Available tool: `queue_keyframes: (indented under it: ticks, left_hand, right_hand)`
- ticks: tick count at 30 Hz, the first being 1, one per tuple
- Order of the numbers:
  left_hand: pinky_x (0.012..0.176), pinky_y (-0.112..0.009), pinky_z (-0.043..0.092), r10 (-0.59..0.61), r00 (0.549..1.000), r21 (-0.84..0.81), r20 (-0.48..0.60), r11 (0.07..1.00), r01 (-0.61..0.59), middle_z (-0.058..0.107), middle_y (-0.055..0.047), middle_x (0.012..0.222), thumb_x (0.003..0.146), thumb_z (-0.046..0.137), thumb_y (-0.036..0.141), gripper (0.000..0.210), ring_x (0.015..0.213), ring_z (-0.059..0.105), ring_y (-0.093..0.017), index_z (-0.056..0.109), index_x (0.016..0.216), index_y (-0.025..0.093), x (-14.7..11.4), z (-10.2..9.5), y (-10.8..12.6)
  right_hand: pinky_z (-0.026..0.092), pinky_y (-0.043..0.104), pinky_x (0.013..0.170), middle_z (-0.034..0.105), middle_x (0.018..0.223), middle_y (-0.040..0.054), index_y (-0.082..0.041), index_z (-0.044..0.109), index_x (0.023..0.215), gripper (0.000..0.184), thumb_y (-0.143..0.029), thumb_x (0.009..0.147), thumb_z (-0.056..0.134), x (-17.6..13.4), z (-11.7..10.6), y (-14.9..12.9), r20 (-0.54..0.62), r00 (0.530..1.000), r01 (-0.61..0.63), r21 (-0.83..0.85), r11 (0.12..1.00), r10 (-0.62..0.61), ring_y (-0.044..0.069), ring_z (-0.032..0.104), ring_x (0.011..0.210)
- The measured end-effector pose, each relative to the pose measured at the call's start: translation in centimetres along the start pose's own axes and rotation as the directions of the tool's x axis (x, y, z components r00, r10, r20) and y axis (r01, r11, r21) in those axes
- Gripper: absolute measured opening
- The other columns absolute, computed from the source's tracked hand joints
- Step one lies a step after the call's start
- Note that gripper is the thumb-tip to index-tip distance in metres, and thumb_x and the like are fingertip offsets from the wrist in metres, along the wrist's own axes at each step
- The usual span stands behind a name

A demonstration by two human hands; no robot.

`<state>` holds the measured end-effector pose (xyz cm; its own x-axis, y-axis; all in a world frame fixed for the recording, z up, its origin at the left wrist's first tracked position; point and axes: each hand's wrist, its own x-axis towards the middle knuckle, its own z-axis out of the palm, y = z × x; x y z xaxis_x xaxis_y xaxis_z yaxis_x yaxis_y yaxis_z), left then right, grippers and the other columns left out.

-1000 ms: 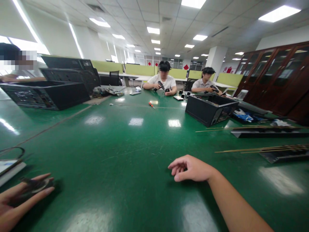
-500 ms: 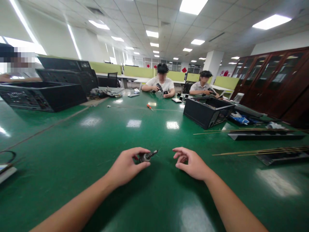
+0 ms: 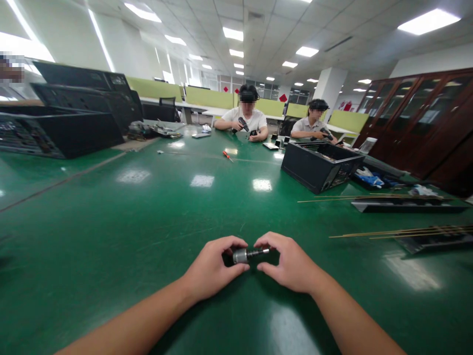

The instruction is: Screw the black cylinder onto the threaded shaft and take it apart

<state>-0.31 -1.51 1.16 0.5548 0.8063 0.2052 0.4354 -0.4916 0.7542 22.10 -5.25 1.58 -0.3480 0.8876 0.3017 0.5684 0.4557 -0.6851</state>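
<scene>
Left hand (image 3: 210, 266) curled in a C, fingers on the upper side, thumb below, holding the thick rear of a small cylindrical metal tool (image 3: 241, 255); the back end is hidden in the palm. Right hand (image 3: 295, 261) faces it, half curled and gripping nothing as far as visible, clear gap between thumb and fingers. Tool sits between the two hands: collar at the left fingertips, slim end reaching into the right hand's gap; contact on that side can't be told. Location: over the near-edge side of the green tabletop (image 3: 177, 207), roughly midway between its left and right edges in view; whether the hands rest on the surface, can't tell. Looks: wide grey collar with a silvery sheen, then a much thinner dark shaft that seems ribbed, ending in a bright silver tip. Lies nearly level, tip slightly up, aimed right. Well apart from it: orange-handled screwdriver (image 3: 226, 155) toward the far edge, black computer case (image 3: 308, 170) toward the far right corner, thin brass-coloured rods (image 3: 369, 233) toward the right edge.
</scene>
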Motion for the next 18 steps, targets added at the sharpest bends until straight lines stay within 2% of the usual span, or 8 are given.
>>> queue_keyframes:
  ticks: [5, 10, 16, 18]
  left_hand:
    - [0.076, -0.028, 0.047, 0.033, 0.999, -0.021, 0.022, 0.999, -0.032, 0.071, 0.001, 0.090, 0.073, 0.075, 0.021, 0.027, 0.083, 0.064, -0.016, 0.069, 0.099, 0.022, -0.15, 0.31, 0.34]
    - [0.077, -0.028, 0.047, 0.050, 0.999, -0.029, 0.007, 0.998, -0.050, 0.070, 0.001, 0.090, 0.073, 0.076, 0.020, 0.027, 0.084, 0.063, -0.015, 0.069, 0.099, 0.022, -0.32, 0.33, 0.28]
    - [0.076, -0.028, 0.047, 0.056, 0.998, -0.024, -0.019, 0.998, -0.056, 0.071, 0.002, 0.089, 0.072, 0.075, 0.018, 0.025, 0.082, 0.064, -0.015, 0.069, 0.097, 0.022, -0.36, 0.30, 0.30]
    - [0.076, -0.028, 0.047, 0.059, 0.998, -0.022, -0.027, 0.998, -0.059, 0.071, 0.001, 0.089, 0.072, 0.076, 0.018, 0.027, 0.083, 0.064, -0.016, 0.069, 0.097, 0.022, -0.43, 0.32, 0.31]
  right_hand:
    - [0.047, 0.029, 0.080, 0.069, 0.095, 0.0024, -0.021, 0.067, 0.097, 0.019, -0.012, 0.081, 0.067, 0.05, 0.37, -0.24, 0.025, 0.998, 0.054, -0.003, 0.999, -0.054, 0.018, 0.063, 0.088]
    - [0.047, 0.029, 0.077, 0.070, 0.091, 0.0026, -0.020, 0.070, 0.091, 0.006, -0.021, 0.087, 0.066, -0.01, 0.23, -0.63, 0.048, 0.997, 0.057, -0.013, 0.998, -0.056, 0.017, 0.064, 0.084]
    - [0.047, 0.028, 0.078, 0.070, 0.094, 0.0021, -0.021, 0.070, 0.100, 0.018, -0.020, 0.082, 0.071, -0.07, 0.06, -0.97, 0.035, 0.999, 0.041, -0.031, 0.999, -0.040, 0.017, 0.064, 0.086]
    - [0.047, 0.028, 0.079, 0.071, 0.094, 0.0020, -0.021, 0.070, 0.100, 0.017, -0.019, 0.083, 0.070, -0.07, 0.17, -0.94, 0.037, 0.998, 0.046, -0.034, 0.998, -0.045, 0.017, 0.065, 0.086]
